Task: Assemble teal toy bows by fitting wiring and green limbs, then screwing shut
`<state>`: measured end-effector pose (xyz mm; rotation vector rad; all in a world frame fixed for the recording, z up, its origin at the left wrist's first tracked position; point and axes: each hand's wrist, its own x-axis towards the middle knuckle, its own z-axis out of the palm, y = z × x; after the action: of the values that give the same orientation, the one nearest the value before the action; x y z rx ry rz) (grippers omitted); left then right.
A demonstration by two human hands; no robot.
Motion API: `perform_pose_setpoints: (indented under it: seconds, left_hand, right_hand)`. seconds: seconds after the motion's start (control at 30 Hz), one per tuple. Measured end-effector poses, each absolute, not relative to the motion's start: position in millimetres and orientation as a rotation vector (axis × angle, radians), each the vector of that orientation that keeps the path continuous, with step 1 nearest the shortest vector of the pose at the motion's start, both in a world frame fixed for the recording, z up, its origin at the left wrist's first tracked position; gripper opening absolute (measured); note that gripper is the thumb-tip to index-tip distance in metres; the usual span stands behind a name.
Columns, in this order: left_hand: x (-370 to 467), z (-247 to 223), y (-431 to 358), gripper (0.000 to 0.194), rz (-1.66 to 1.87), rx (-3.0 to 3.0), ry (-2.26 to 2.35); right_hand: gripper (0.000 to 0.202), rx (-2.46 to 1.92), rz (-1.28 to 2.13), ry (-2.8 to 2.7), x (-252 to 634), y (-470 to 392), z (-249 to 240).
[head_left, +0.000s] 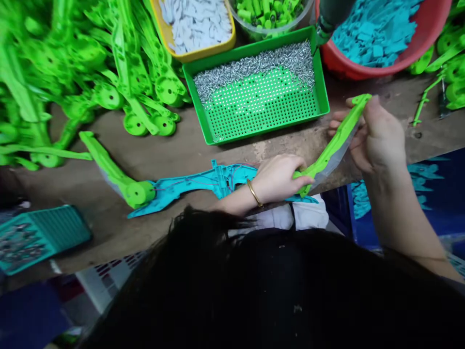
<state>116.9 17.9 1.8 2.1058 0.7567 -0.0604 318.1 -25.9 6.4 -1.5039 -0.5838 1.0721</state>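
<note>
A toy bow lies across the bench, with a blue middle piece (185,184) and a green arm at each end. The left green arm (118,172) angles up and away from its round hub. My left hand (278,177), a gold bangle at its wrist, is closed around the joint where the blue piece meets the right green arm (336,140). That joint is mostly hidden beneath the fingers. Near the arm's upper tip, my right hand (381,128) grips it between thumb and fingers. A pale grey strip runs along the arm's lower side.
Beyond the bow stands a green basket (261,133) of small screws. A yellow tray (209,53) of white pieces, a clear tub (271,31) and a red bowl (358,72) of blue pieces sit behind. Green parts (134,92) pile up left; a teal basket (69,225) is near-left.
</note>
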Motion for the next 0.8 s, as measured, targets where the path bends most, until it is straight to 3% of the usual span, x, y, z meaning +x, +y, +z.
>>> perform_pose_setpoints:
  seconds: [0.13,0.23,0.37,0.53,0.67,0.73,0.8]
  left_hand:
    - [119.0,4.8,26.8,0.027,0.057,2.073,0.755]
    - [123.4,7.5,29.2,0.024,0.099,2.032,0.705]
    - [131.9,4.8,28.9,0.021,0.144,2.000,0.682]
    - [137.3,2.1,31.3,0.024,0.075,1.943,0.618]
    - [99.2,18.5,34.6,0.033,0.430,1.986,0.801]
    - [59.3,24.8,33.3,0.032,0.667,1.898,0.993]
    - [13.7,23.6,26.8,0.027,0.858,1.770,1.240]
  right_hand:
    - [0.053,-1.468,1.591,-0.588,301.2,-76.8,-4.1]
    - [0.055,-1.369,1.703,-0.667,279.3,-100.1,-10.6]
    - [0.045,-1.347,1.525,-0.663,260.9,-103.1,-18.3]
    - [0.056,-1.464,1.584,-0.619,268.8,-98.8,-19.2]
    - [0.053,-1.899,1.581,-0.985,297.0,-100.6,-6.3]
    - [0.053,-2.239,1.370,-1.327,313.2,-103.6,4.5]
    - [0.054,-2.493,0.906,-1.660,322.7,-105.5,16.7]
